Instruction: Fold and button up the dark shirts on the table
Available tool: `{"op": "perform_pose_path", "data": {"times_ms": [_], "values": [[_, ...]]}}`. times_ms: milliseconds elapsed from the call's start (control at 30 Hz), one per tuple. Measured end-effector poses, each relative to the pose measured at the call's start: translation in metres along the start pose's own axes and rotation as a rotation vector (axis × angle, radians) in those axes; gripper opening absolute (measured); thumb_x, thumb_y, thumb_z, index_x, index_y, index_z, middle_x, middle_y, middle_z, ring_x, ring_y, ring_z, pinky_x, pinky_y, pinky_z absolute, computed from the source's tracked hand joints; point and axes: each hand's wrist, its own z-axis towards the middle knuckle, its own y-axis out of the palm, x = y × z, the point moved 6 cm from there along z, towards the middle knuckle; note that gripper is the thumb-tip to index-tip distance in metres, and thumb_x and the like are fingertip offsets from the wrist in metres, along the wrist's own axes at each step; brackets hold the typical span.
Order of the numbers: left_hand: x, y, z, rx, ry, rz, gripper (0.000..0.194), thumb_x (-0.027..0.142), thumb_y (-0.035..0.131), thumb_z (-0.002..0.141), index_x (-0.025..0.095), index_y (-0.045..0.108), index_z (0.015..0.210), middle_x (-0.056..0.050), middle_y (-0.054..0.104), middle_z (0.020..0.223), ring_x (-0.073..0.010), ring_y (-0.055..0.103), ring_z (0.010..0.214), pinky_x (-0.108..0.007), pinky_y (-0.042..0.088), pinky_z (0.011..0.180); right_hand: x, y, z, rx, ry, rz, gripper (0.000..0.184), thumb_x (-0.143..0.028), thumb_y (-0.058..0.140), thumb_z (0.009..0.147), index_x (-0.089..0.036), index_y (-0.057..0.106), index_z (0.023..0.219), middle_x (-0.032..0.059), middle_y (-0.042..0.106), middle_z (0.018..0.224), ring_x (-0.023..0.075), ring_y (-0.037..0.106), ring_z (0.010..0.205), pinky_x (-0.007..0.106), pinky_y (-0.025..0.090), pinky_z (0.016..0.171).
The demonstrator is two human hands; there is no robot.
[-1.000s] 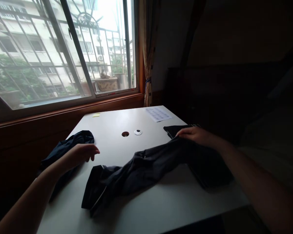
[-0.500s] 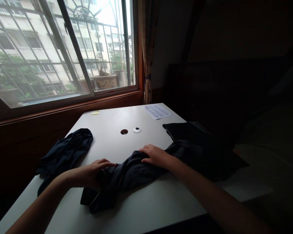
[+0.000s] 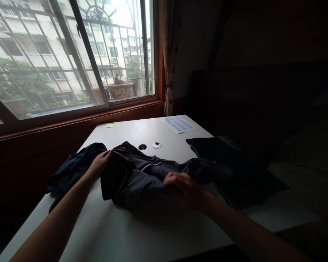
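A dark garment (image 3: 142, 174) with thin white piping stretches across the white table (image 3: 164, 225). At its left end, my left hand (image 3: 100, 163) pinches the edge near the piping. My right hand (image 3: 184, 189) is closed on the near side of the same garment, around its middle, with the fabric bunched in the fingers. The garment's right part runs onto a dark folded cloth (image 3: 215, 147) with pale stripes, and the border between them is hard to make out in the shade. Partly behind my left hand lies a crumpled navy cloth (image 3: 73, 167).
A printed sheet (image 3: 180, 124) and a yellow sticky note (image 3: 109, 125) lie at the table's far side. Near the middle are a round cable hole (image 3: 142, 147) and a white round cap (image 3: 156, 145). Beyond stand a barred window (image 3: 120, 54) and a tied curtain (image 3: 168, 91).
Both hands came onto the garment and took hold of it. Its left end is now raised and spread open, with more piping showing. The right hand moved left and nearer from the garment's right part.
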Motion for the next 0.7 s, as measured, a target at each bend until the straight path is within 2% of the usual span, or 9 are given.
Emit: {"op": "perform_pose_path", "data": {"times_ms": [100,200,267,333,433,500,567,633,700], "values": [[-0.008,0.002,0.026,0.047,0.001,0.096,0.066,0.073,0.057,0.078,0.011,0.071,0.096,-0.010,0.073,0.080,-0.0269,0.068,0.077,-0.031,0.052,0.067,-0.037,0.029,-0.013,-0.216,-0.131,-0.077,0.018,-0.015,0.052,0.087,-0.023,0.057,0.103,0.0029,0.064,0.081,0.0151,0.057,0.062,0.028,0.040,0.055],[-0.015,0.010,0.044,0.077,0.030,0.234,0.055,0.066,0.058,0.080,0.013,0.071,0.086,-0.010,0.072,0.077,-0.0302,0.068,0.080,-0.037,0.052,0.074,-0.058,0.065,-0.029,-0.403,-0.254,-0.182,0.007,-0.025,0.053,0.090,-0.023,0.059,0.087,-0.0009,0.061,0.070,0.0129,0.056,0.058,0.026,0.035,0.050],[-0.016,0.018,0.046,0.097,0.083,0.332,0.042,0.055,0.064,0.079,0.014,0.071,0.085,-0.011,0.071,0.081,-0.0324,0.067,0.085,-0.042,0.050,0.082,-0.058,0.079,-0.033,-0.459,-0.262,-0.186,0.022,-0.038,0.055,0.093,-0.023,0.058,0.077,-0.0032,0.059,0.064,0.0115,0.056,0.057,0.025,0.032,0.048],[-0.011,0.025,0.039,0.134,0.166,0.418,0.033,0.043,0.068,0.077,0.016,0.071,0.095,-0.013,0.069,0.097,-0.0344,0.064,0.099,-0.046,0.045,0.094,-0.047,0.080,-0.029,-0.445,-0.201,-0.129,0.031,-0.046,0.056,0.094,-0.022,0.061,0.075,-0.0036,0.060,0.063,0.0106,0.058,0.056,0.024,0.033,0.047],[0.006,0.034,0.018,0.192,0.302,0.515,0.034,0.036,0.063,0.082,0.019,0.067,0.112,-0.015,0.060,0.121,-0.0351,0.052,0.119,-0.049,0.034,0.108,-0.010,0.064,-0.011,-0.312,-0.015,-0.072,0.025,-0.038,0.055,0.097,-0.020,0.067,0.084,-0.0005,0.066,0.071,0.0105,0.061,0.060,0.022,0.040,0.054],[0.017,0.040,0.003,0.183,0.363,0.563,0.028,0.039,0.056,0.089,0.020,0.068,0.106,-0.014,0.060,0.117,-0.0339,0.052,0.116,-0.048,0.034,0.107,0.020,0.049,0.001,-0.186,0.123,-0.078,0.016,-0.029,0.058,0.096,-0.018,0.069,0.090,0.0019,0.069,0.078,0.0122,0.064,0.067,0.022,0.046,0.063],[0.023,0.045,-0.011,0.128,0.398,0.598,0.028,0.044,0.052,0.092,0.021,0.068,0.090,-0.011,0.063,0.101,-0.0306,0.056,0.103,-0.044,0.041,0.098,0.048,0.040,0.011,-0.091,0.233,-0.094,0.008,-0.021,0.062,0.091,-0.018,0.069,0.094,0.0028,0.070,0.085,0.0133,0.065,0.072,0.023,0.049,0.067],[0.023,0.050,-0.022,0.056,0.411,0.621,0.033,0.050,0.052,0.092,0.022,0.066,0.080,-0.008,0.063,0.088,-0.0270,0.059,0.089,-0.038,0.046,0.086,0.069,0.040,0.020,-0.053,0.274,-0.119,0.012,-0.014,0.064,0.087,-0.019,0.070,0.097,0.0036,0.069,0.092,0.0145,0.065,0.077,0.026,0.052,0.072],[0.015,0.056,-0.032,-0.023,0.397,0.632,0.036,0.056,0.056,0.088,0.021,0.065,0.080,-0.006,0.063,0.083,-0.0251,0.059,0.081,-0.035,0.046,0.076,0.083,0.047,0.030,-0.042,0.243,-0.167,0.018,-0.011,0.066,0.085,-0.020,0.070,0.100,0.0052,0.069,0.099,0.0174,0.066,0.089,0.031,0.054,0.083]]}}
